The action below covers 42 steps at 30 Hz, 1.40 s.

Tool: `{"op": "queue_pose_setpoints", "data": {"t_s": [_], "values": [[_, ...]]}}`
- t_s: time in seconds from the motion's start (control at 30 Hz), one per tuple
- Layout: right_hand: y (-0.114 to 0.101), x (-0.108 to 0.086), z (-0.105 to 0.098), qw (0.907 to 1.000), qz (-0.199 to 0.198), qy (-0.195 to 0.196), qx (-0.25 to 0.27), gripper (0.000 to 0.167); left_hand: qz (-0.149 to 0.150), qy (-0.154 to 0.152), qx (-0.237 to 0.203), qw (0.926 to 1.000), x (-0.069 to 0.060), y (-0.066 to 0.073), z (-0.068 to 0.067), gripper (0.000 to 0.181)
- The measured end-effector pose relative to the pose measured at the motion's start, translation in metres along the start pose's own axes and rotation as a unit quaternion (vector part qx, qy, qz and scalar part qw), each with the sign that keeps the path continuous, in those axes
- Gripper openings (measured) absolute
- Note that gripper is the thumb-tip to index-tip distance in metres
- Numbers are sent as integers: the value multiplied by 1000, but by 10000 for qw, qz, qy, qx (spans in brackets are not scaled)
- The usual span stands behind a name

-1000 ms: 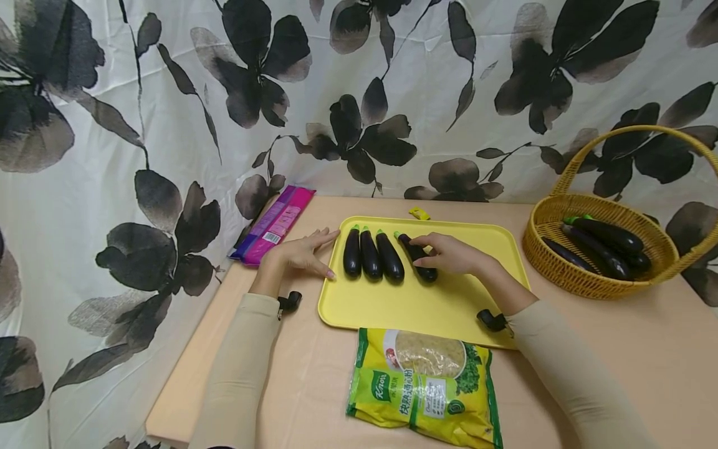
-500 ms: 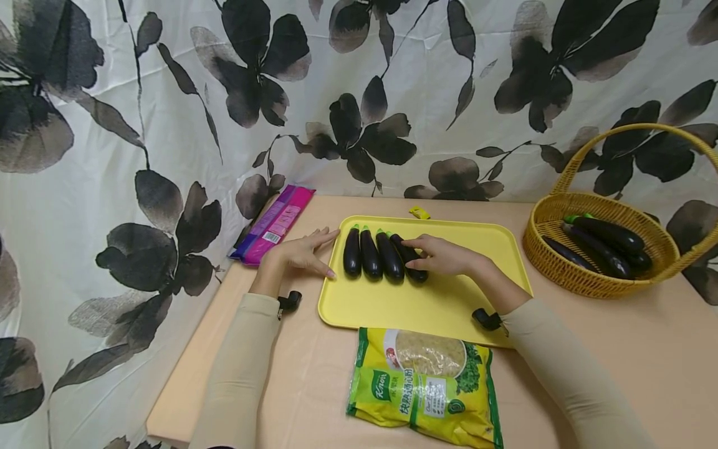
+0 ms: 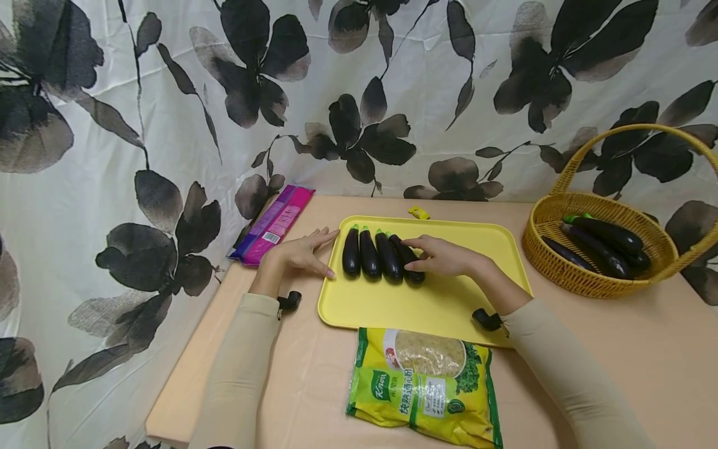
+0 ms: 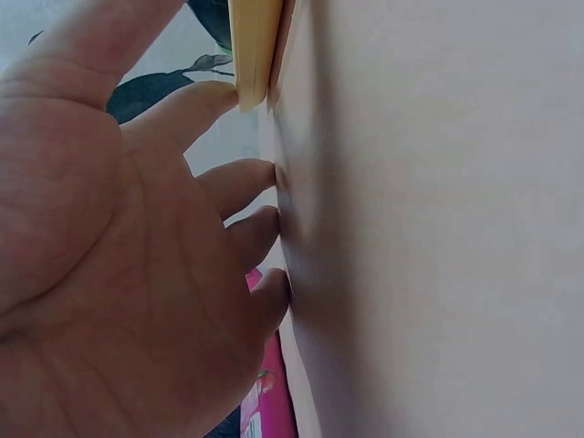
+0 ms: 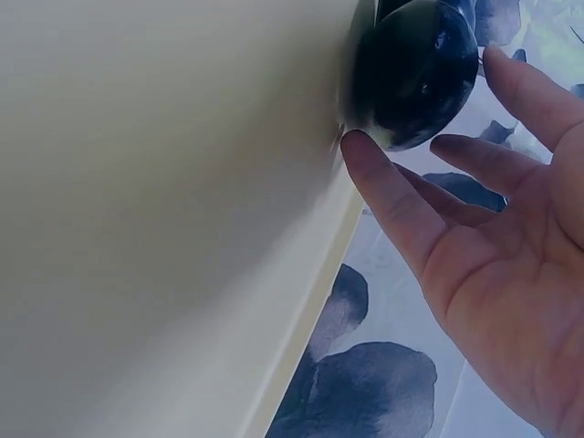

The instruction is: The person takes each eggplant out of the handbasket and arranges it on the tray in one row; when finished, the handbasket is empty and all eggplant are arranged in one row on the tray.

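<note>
On the yellow tray [image 3: 449, 318] several dark eggplants lie side by side, green stem ends toward the back. The rightmost eggplant [image 3: 405, 259] sits against its neighbour [image 3: 389, 257], or very nearly. My right hand [image 3: 445, 257] touches that rightmost one along its right side. In the right wrist view its thumb tip and extended fingers rest near the eggplant's rounded end [image 5: 415, 78], not wrapped round it. My left hand [image 3: 300, 254] spreads its fingers at the tray's left edge. The left wrist view has fingertips on the table and against the tray rim [image 4: 255, 55].
A wicker basket [image 3: 566, 284] with more eggplants stands at the right. A yellow-green Knorr bag [image 3: 426, 386] lies in front of the tray. A pink-purple packet [image 3: 275, 224] is at the left, a small yellow wrapper [image 3: 419, 213] behind. Floral cloth hangs behind.
The right hand has slid the rightmost eggplant left, narrowing the gap to the others, then nearly stopped in the last half second. The left hand has stayed in place.
</note>
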State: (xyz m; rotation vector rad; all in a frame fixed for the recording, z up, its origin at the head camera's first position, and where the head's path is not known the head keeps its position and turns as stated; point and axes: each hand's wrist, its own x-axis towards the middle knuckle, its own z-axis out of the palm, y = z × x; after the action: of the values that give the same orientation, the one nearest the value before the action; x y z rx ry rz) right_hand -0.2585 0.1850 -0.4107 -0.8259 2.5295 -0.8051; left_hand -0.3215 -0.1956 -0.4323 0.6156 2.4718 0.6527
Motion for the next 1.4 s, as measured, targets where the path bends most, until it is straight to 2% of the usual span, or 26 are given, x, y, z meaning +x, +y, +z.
{"op": "queue_pose_setpoints", "data": {"t_s": [0.2,0.4,0.6,0.7,0.87,1.0,1.13,1.27,1.4], "values": [[0,-9,-4,9998,86,153,99,75,3,-6,-4,10000,0,-1,2,126],[-9,-28,-17,9966,2,820,-75,71,35,41,59,10000,-2,-2,3,124],[-16,-56,-36,9881,11,1479,-412,69,16,43,59,10000,-1,-3,3,124],[-18,-70,-45,9833,180,1758,-428,68,-37,35,50,10000,-1,-2,3,125],[-18,-95,-59,9756,506,2130,-145,67,-75,38,87,9999,0,-2,2,126],[-11,-114,-69,9642,554,2592,31,65,-104,55,71,9999,0,-2,1,127],[7,-129,-79,9430,565,3272,-214,59,-60,72,45,9999,0,-1,1,127],[30,-146,-85,9212,1012,3741,-332,57,-37,53,47,10000,1,1,0,127],[52,-160,-90,9144,1663,3688,-165,62,-66,40,58,10000,1,0,0,127]]}}
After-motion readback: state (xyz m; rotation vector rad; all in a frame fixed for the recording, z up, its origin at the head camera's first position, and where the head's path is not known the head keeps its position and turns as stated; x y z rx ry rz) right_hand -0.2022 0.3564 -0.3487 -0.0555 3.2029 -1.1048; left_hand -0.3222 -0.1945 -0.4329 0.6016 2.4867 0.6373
